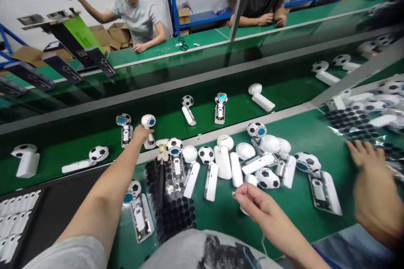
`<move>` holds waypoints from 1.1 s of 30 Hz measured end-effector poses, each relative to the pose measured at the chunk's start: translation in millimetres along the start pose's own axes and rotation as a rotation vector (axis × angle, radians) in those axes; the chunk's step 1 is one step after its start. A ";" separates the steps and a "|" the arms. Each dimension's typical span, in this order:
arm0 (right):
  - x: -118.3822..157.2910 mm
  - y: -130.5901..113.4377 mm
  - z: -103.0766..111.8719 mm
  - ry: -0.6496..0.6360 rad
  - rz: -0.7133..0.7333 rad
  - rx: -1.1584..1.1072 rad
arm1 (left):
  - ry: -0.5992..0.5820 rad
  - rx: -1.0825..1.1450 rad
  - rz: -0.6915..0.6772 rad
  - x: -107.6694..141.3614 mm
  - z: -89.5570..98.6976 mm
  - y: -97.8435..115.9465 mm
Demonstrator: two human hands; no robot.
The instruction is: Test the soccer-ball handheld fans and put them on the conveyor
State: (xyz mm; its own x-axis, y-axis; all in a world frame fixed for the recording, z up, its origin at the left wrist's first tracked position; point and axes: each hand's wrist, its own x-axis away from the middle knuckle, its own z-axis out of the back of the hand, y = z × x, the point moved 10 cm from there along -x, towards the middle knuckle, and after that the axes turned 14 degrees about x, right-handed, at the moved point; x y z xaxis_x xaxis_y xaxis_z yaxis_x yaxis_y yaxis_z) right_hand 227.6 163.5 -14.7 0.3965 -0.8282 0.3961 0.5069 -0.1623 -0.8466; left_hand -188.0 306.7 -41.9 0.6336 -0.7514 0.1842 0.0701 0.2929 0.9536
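My left hand (142, 135) reaches onto the green conveyor belt, its fingers closed at the neck of a white gadget with a round soccer-ball-style head (148, 120). Part of that gadget's handle is hidden by the hand. Over the green bench, my right hand (257, 201) pinches a small shiny-tipped piece (234, 194) that looks like a cable plug; a thin white cable (263, 241) shows below the wrist. Just beyond my right hand lie several more white gadgets (210, 180), some with soccer-ball heads. One with a see-through-looking handle (142, 218) rests beside my left forearm.
Sheets of black round pads (175, 214) lie on the bench. A co-worker's hand (372, 185) rests at the right near a heap of gadgets (378, 105). Metal posts (240, 4) rise beyond the belt. Two people sit across. A tray of white parts (19, 218) stands left.
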 end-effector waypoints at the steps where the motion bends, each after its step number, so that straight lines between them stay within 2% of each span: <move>1: 2.8 -1.9 -0.2 0.004 0.010 0.002 | -0.037 0.062 0.022 4.4 -3.3 1.1; 4: 9.5 -7.5 -0.5 0.015 0.044 -0.007 | -0.165 0.276 0.043 31.5 -19.0 20.1; 8: 11.1 -25.4 -1.1 0.059 0.147 0.006 | -0.324 0.471 0.072 102.4 -43.3 46.6; 13: 10.0 -62.9 -12.2 0.118 0.297 0.079 | -0.467 0.549 0.152 203.7 -73.1 48.9; 16: 12.9 -83.0 -22.9 0.120 0.381 0.100 | -0.578 0.504 0.145 242.9 -88.0 49.8; 20: 18.0 -93.6 -32.5 0.109 0.430 0.125 | -0.665 0.433 0.002 263.7 -97.9 62.1; 24: 20.8 -93.2 -29.6 0.138 0.427 0.156 | -0.677 0.338 -0.096 270.0 -101.6 69.6; 28: 18.5 -86.4 -26.7 0.132 0.374 0.221 | -0.753 0.274 -0.129 280.3 -106.0 76.0; 33: 14.7 -75.6 -29.6 0.098 0.354 0.178 | -0.893 0.230 -0.086 293.4 -114.2 72.6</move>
State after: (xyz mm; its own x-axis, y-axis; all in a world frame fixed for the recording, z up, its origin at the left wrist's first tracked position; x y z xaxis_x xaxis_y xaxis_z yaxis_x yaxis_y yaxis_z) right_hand 172.5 147.7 44.6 0.5001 -0.8646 0.0482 0.4799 0.2304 -0.8465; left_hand 90.9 175.0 54.2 -0.2022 -0.9700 0.1350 -0.1256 0.1624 0.9787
